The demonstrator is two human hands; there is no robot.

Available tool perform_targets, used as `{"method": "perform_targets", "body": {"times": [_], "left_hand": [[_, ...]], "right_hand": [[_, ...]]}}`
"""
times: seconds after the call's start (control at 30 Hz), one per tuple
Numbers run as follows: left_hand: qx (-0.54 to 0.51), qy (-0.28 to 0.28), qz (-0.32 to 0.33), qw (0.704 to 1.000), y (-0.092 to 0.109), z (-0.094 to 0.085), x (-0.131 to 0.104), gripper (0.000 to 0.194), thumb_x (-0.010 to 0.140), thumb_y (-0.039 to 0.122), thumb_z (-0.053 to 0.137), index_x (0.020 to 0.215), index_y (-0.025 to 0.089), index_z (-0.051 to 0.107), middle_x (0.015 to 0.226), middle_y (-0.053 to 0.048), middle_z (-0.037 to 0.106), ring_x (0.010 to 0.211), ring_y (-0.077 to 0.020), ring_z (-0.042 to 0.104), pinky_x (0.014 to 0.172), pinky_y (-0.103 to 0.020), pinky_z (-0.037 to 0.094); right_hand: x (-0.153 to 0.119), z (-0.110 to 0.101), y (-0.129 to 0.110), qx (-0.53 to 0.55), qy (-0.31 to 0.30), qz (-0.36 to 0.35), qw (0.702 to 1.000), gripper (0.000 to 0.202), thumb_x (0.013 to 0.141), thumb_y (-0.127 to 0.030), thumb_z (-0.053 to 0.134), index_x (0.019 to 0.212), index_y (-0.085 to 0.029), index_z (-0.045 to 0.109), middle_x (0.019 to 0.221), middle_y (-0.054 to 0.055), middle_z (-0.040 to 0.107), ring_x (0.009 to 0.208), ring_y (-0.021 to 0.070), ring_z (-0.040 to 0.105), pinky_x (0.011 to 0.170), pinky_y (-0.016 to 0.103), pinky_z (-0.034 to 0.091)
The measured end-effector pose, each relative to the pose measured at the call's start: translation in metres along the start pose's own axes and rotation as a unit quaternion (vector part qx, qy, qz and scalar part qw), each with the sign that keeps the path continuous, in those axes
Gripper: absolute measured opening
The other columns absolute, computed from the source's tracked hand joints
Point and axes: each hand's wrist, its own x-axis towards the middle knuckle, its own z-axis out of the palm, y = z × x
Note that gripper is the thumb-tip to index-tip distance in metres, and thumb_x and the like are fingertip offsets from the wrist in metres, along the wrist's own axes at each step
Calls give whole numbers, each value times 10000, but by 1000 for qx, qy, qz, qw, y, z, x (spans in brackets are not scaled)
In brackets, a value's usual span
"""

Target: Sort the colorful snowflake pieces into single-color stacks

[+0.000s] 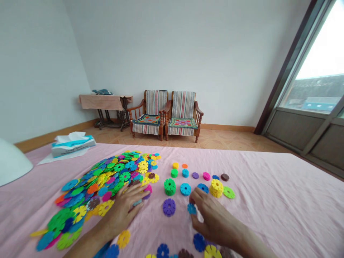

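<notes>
My left hand (129,200) lies at the right edge of a heap of colourful notched plastic discs (107,175), its fingers stretched out over several pieces. A light-blue sliver (137,203) shows by its thumb; whether it is gripped I cannot tell. My right hand (209,213) pinches a blue disc (191,208) between thumb and fingers. Just beyond are a light-blue stack (185,189), a dark-blue stack (203,188) and a yellow stack (216,188). To its left stand a purple stack (169,207) and a green stack (170,186).
Smaller stacks, such as a pink one (206,176), form rows farther back. Loose discs, including a dark-blue one (199,242), lie at the near edge. A tissue box (73,145) sits at the back left of the pink cloth (282,200). Two wooden armchairs (182,123) stand beyond.
</notes>
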Motion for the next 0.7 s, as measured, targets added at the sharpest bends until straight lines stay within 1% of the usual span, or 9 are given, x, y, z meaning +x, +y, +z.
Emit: {"method": "perform_targets", "body": {"times": [0.07, 0.17, 0.27, 0.33, 0.4, 0.57, 0.7], "left_hand": [[-2, 8, 5, 1000, -2, 2, -1, 384, 897, 302, 537, 1269, 387, 576, 1336, -5, 600, 1296, -291, 474, 1081, -614, 275], [-6, 16, 10, 1000, -4, 6, -3, 376, 900, 323, 533, 1267, 395, 575, 1336, 5, 601, 1302, -291, 468, 1086, -603, 279], [-14, 44, 9, 999, -2, 10, -5, 367, 892, 316, 541, 1248, 385, 595, 1316, 0, 618, 1290, -286, 482, 1099, -586, 273], [-18, 68, 8, 997, -1, 11, -5, 361, 881, 294, 552, 1228, 368, 617, 1300, -7, 632, 1278, -276, 497, 1115, -562, 259], [-17, 71, 7, 997, 1, 10, -5, 364, 875, 282, 558, 1224, 363, 621, 1298, -6, 633, 1275, -274, 500, 1118, -560, 256], [-4, 11, 5, 1000, 1, 2, -3, 386, 894, 297, 540, 1267, 388, 579, 1329, 3, 607, 1284, -290, 489, 1085, -601, 298], [-10, 4, -4, 1000, 3, -2, -1, 392, 892, 292, 537, 1269, 395, 574, 1332, 11, 603, 1290, -308, 480, 1058, -647, 303]], "right_hand": [[14, -9, 5, -4, 28, 16, 999, 160, 766, -152, 498, 922, -184, 495, 941, 58, 556, 818, 174, 541, 726, 291, 403], [45, -18, 20, -9, 53, 36, 998, 145, 764, -144, 509, 903, -181, 490, 885, 38, 548, 770, 155, 536, 690, 268, 383], [75, -18, 37, -16, 61, 53, 997, 162, 759, -122, 517, 915, -163, 504, 902, 55, 552, 771, 153, 538, 697, 265, 380], [89, -14, 46, -23, 59, 60, 996, 179, 752, -112, 526, 926, -150, 520, 925, 69, 560, 782, 156, 542, 709, 268, 377], [98, -10, 51, -29, 54, 62, 996, 189, 757, -110, 529, 944, -141, 534, 948, 79, 566, 796, 159, 548, 722, 270, 374], [105, -3, 53, -44, 39, 58, 997, 194, 788, -129, 515, 978, -135, 554, 972, 85, 576, 812, 156, 563, 722, 259, 366], [107, -1, 53, -59, 33, 60, 996, 229, 795, -140, 504, 1017, -134, 563, 996, 90, 578, 830, 163, 571, 718, 260, 363]]}}
